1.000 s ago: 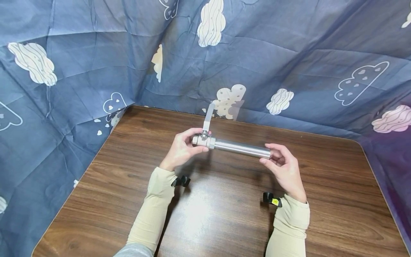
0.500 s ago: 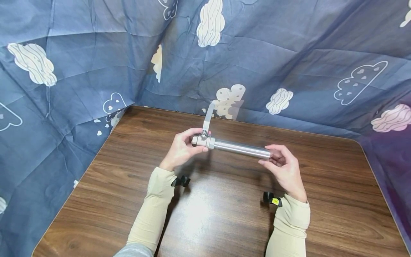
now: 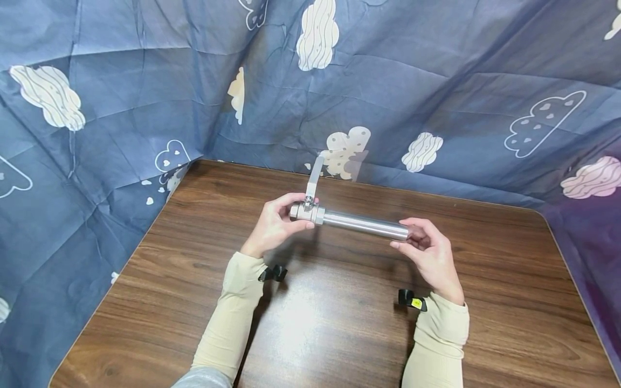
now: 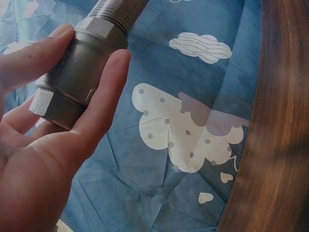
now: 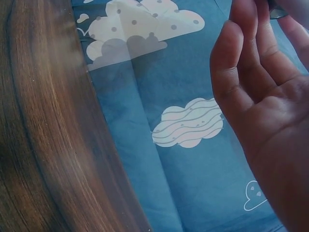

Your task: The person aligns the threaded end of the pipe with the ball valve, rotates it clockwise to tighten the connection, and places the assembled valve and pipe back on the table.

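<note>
My left hand (image 3: 271, 226) grips the body of a metal ball valve (image 3: 305, 213), thumb on the near side and fingers on the far side. The valve's flat lever handle (image 3: 315, 178) points up and away, square to the pipe. A shiny steel pipe (image 3: 366, 224) runs rightward from the valve's hex end; in the left wrist view threads (image 4: 108, 17) show at that joint. My right hand (image 3: 429, 250) pinches the pipe's far right end between thumb and fingers. In the right wrist view only a sliver of the pipe end (image 5: 277, 11) shows among the fingers (image 5: 227, 43).
A brown wood-grain table (image 3: 339, 323) lies below both hands. Behind it and at the sides hangs a blue cloth (image 3: 388, 97) printed with clouds. Black wrist camera mounts (image 3: 274, 274) stick out from both cream sleeves (image 3: 228, 318).
The right fingers shifted very slightly on the pipe end. The valve, the pipe and the left hand stay where they were.
</note>
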### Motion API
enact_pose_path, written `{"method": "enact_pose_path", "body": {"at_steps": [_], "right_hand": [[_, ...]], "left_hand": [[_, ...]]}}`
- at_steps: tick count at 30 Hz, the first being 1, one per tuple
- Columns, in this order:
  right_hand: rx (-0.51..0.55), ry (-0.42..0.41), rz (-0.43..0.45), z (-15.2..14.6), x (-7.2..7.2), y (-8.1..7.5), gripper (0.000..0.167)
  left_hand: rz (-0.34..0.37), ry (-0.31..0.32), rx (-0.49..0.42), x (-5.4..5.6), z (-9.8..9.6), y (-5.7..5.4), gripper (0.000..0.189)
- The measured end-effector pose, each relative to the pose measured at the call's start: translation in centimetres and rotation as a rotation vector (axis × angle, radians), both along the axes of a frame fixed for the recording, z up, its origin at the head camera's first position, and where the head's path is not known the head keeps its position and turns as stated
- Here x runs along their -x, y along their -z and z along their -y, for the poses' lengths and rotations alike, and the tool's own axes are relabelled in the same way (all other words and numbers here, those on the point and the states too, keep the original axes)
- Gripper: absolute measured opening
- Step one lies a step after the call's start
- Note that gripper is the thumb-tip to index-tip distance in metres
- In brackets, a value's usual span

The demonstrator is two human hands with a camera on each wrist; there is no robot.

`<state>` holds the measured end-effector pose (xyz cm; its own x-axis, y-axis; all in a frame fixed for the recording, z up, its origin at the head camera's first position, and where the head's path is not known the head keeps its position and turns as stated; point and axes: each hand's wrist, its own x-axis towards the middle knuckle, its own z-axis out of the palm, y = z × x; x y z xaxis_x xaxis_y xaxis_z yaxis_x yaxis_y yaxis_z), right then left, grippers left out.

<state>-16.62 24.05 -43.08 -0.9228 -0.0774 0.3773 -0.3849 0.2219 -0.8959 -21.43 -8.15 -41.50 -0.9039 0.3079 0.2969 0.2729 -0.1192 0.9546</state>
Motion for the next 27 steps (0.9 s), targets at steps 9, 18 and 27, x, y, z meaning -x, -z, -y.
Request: {"method": "enact_pose_path", "body": {"at_steps": [9, 18, 27], "right_hand": [[-0.038, 0.032, 0.025, -0.06, 0.08, 0.16, 0.048], [-0.096, 0.059, 0.027, -0.19, 0.2, 0.29, 0.043], [-0.086, 0.051, 0.041, -0.21, 0.12, 0.12, 0.037]], "left_hand": [[0.008, -0.013, 0.004, -0.02, -0.05, 0.06, 0.051], [0.008, -0.007, 0.003, -0.04, -0.04, 0.08, 0.049], [0.007, -0.017, 0.005, -0.14, -0.09, -0.04, 0.051]]}}
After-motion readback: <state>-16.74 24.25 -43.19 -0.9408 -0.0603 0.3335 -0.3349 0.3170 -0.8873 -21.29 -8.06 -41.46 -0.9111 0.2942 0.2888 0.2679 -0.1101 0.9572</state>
